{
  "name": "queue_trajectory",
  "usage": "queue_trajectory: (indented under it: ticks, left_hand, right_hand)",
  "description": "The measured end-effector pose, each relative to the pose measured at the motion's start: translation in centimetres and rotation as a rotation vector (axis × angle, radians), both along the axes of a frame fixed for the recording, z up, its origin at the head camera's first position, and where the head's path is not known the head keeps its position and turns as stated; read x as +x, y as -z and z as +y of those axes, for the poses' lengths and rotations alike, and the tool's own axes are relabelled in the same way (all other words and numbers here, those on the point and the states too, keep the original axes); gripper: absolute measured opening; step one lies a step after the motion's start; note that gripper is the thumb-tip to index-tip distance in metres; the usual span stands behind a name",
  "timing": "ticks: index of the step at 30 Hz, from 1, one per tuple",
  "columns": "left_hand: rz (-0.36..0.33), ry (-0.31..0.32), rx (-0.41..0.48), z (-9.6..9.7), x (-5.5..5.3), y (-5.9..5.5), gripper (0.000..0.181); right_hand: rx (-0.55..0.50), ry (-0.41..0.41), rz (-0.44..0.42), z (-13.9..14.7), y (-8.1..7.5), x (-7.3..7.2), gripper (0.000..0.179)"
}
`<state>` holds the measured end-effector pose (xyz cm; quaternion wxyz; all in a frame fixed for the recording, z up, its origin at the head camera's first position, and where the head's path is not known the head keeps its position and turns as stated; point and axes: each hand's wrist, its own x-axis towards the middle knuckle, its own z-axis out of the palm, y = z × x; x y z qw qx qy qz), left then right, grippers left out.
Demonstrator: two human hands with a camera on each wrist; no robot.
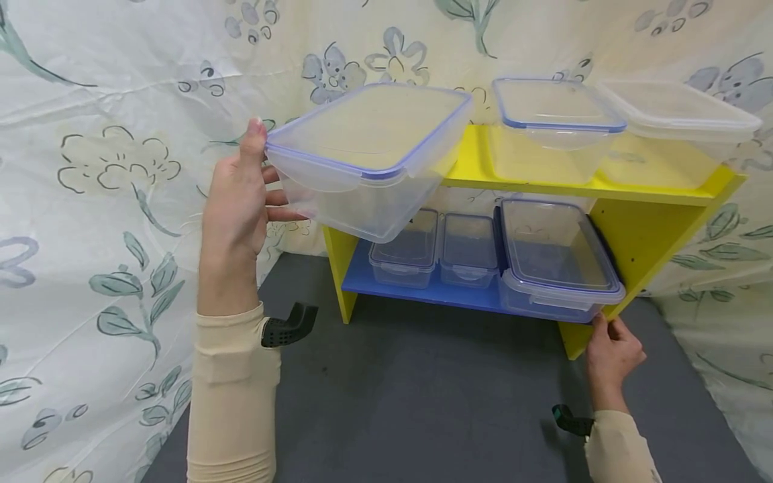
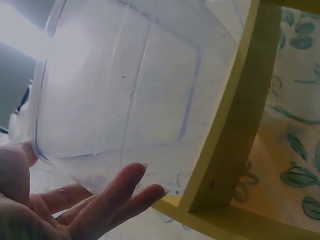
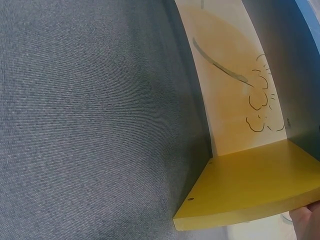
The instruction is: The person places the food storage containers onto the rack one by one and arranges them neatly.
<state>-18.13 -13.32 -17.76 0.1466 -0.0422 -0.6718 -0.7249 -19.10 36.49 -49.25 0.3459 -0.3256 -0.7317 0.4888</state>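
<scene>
My left hand holds a large clear food container with a blue-rimmed lid by its left end. Its thumb is at the lid's edge and the fingers spread against the side and underside. The container is tilted, its right part at the left end of the shelf's yellow top board. From below, in the left wrist view, the container's base shows beside the yellow wood. Low on the right, my right hand pinches the front edge of the shelf unit's yellow side panel; most of that hand is outside the right wrist view.
On the top board stand a blue-rimmed container and a white-lidded one. The blue lower board bears two small containers and larger stacked ones at right. Dark grey cloth covers the table; patterned fabric hangs around.
</scene>
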Motion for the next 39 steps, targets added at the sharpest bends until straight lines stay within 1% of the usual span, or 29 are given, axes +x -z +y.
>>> queue_trajectory:
  ticks: [6, 10, 14, 17, 20, 22, 25, 27, 29, 31, 33, 36, 39]
  left_hand:
    - [-0.034, -0.055, 0.031, 0.5, -0.6, -0.2, 0.056]
    - [-0.054, -0.071, 0.045, 0.8, -1.1, -0.4, 0.054]
    - [-0.069, -0.085, 0.044, 1.0, -1.4, -0.5, 0.055]
    - [-0.087, -0.097, 0.016, 1.2, -1.4, -0.5, 0.059]
    - [-0.093, -0.1, -0.007, 1.3, -1.0, -0.4, 0.063]
    - [-0.077, -0.095, -0.019, 1.4, -0.7, -0.2, 0.064]
    - [-0.003, -0.073, -0.06, 1.5, -0.3, 0.1, 0.059]
    - [0.054, -0.034, -0.079, 1.7, 0.0, 0.3, 0.053]
    - [0.096, 0.003, -0.097, 1.8, 0.3, 0.4, 0.049]
    - [0.118, 0.053, -0.089, 1.8, 0.5, 0.5, 0.052]
    - [0.131, 0.086, -0.088, 1.9, 0.6, 0.5, 0.06]
    - [0.158, 0.097, -0.084, 2.0, 0.6, 0.5, 0.062]
    - [0.173, 0.067, -0.073, 2.4, 0.5, 0.5, 0.056]
  right_hand:
    - [-0.016, 0.005, 0.009, -0.2, -0.2, 0.1, 0.031]
    - [-0.036, 0.006, 0.006, -0.3, -0.2, 0.2, 0.031]
    - [-0.026, 0.009, -0.009, -0.2, -0.1, 0.1, 0.035]
    - [-0.008, 0.01, -0.008, -0.2, 0.0, 0.0, 0.037]
    - [-0.001, 0.007, 0.003, -0.3, 0.1, 0.0, 0.037]
    - [-0.013, 0.004, 0.012, -0.5, 0.0, 0.1, 0.035]
    - [-0.028, 0.003, 0.012, -0.6, -0.2, 0.1, 0.035]
    - [-0.029, 0.004, 0.013, -0.6, -0.2, 0.1, 0.036]
    - [-0.019, 0.007, 0.011, -0.6, -0.3, 0.1, 0.036]
    - [-0.015, 0.007, 0.009, -0.6, -0.4, 0.1, 0.036]
    - [-0.015, 0.008, 0.003, -0.6, -0.5, 0.1, 0.036]
    - [-0.029, 0.006, -0.002, -0.5, -0.5, 0.2, 0.034]
    - [-0.05, 0.006, 0.002, -0.5, -0.6, 0.3, 0.033]
